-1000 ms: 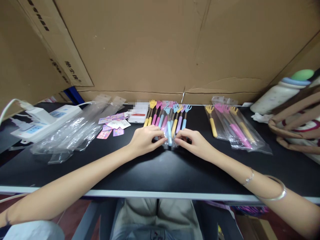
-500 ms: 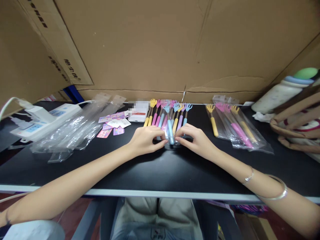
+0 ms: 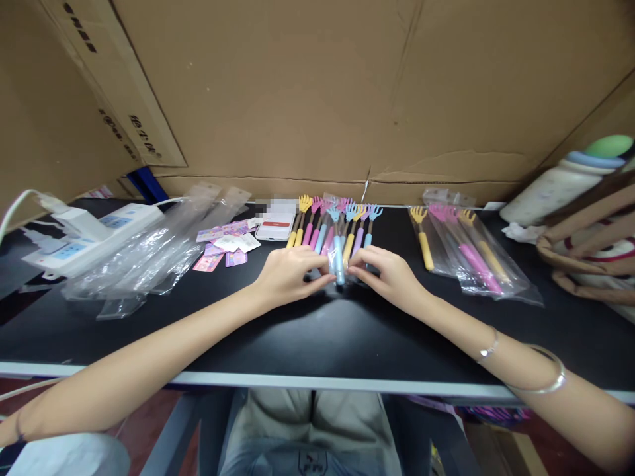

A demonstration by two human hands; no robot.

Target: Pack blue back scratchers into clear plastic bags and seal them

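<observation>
A row of several small hand-shaped back scratchers [image 3: 331, 221] in yellow, pink, blue and purple lies at the middle back of the black table [image 3: 317, 337]. My left hand [image 3: 288, 273] and my right hand [image 3: 384, 272] both pinch the near end of a clear plastic sleeve holding a blue scratcher [image 3: 338, 254], one hand on each side. The fingers of both hands are closed on the sleeve's edge.
Bagged scratchers [image 3: 466, 254] lie at the right. Empty clear bags [image 3: 149, 254], a white power strip [image 3: 89, 231], small pink cards [image 3: 223, 248] and a phone [image 3: 275, 225] sit at the left. A bottle [image 3: 560, 185] and a woven bag [image 3: 590, 251] stand far right. Cardboard walls [image 3: 317, 92] close the back.
Both hands have shifted slightly away from me with the sleeved blue scratcher, keeping their pinch on it.
</observation>
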